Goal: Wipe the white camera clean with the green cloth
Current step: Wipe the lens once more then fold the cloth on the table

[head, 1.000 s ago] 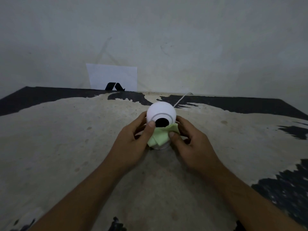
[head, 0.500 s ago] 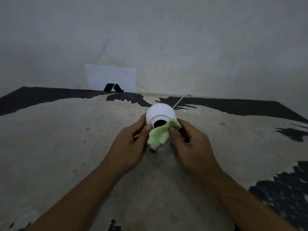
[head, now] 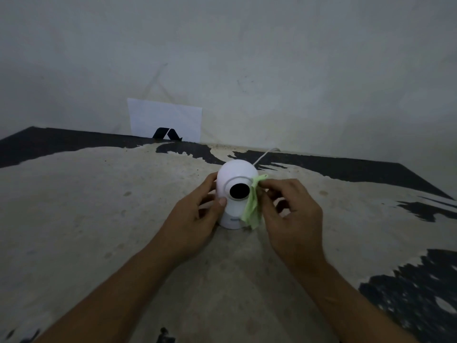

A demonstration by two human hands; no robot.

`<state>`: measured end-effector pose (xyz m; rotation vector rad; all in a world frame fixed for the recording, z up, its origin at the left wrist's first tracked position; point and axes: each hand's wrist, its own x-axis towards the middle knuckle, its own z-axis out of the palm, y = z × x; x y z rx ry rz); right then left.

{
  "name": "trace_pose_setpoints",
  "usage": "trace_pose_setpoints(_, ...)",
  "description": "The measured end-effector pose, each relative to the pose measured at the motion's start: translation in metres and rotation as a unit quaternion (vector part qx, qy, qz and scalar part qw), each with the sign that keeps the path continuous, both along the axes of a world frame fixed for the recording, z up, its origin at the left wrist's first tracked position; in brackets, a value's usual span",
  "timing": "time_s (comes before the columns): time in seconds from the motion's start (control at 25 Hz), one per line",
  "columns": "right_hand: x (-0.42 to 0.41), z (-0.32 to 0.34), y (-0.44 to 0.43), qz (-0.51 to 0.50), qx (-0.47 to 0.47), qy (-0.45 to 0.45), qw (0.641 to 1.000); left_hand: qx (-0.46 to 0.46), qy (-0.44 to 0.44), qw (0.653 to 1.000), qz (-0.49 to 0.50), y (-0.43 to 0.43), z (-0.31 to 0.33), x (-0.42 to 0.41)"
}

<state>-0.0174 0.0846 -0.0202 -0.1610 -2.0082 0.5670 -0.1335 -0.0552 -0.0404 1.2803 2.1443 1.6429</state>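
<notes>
The white camera [head: 236, 174] stands upright in the middle of the worn table, its round head and black lens facing me. My left hand [head: 195, 219] grips its left side, thumb on the front below the lens. My right hand [head: 289, 214] pinches the green cloth [head: 252, 205] and presses it against the camera's right side, beside the lens. The cloth hangs down to the camera's base.
A thin white cable [head: 263, 155] runs from behind the camera toward the wall. A white paper with a black logo [head: 164, 121] leans on the wall at the back left. The table top [head: 99, 206] is beige with peeling black patches.
My right hand has carried the cloth from below the lens up and over to the camera's right side. The lens and front body are now uncovered. My left hand keeps its hold.
</notes>
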Motion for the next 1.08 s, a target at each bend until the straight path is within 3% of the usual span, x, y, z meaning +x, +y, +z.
trace_pose_setpoints(0.16,0.000,-0.008,-0.008,0.002,0.135,-0.060,0.989,-0.021,0.028,0.999,0.007,0.001,0.000,0.001)
trace_pose_setpoints(0.48,0.000,-0.005,-0.015,-0.112,0.265,-0.151,0.946,-0.003,0.034,0.999,0.000,0.001,0.000,0.001)
trace_pose_setpoints(0.64,0.001,-0.005,-0.008,-0.097,0.245,-0.109,0.959,-0.022,0.042,0.999,0.009,0.001,-0.001,-0.001)
trace_pose_setpoints(0.76,-0.003,-0.009,-0.017,-0.067,0.296,-0.144,0.942,-0.022,0.041,0.999,0.007,0.001,-0.002,-0.002)
trace_pose_setpoints(0.92,0.000,-0.002,-0.009,-0.088,0.268,-0.143,0.949,-0.022,0.039,0.999,0.000,0.001,-0.001,-0.003)
trace_pose_setpoints(1.08,-0.001,-0.007,-0.019,-0.074,0.308,-0.187,0.930,-0.027,0.039,0.999,0.007,0.001,-0.003,-0.003)
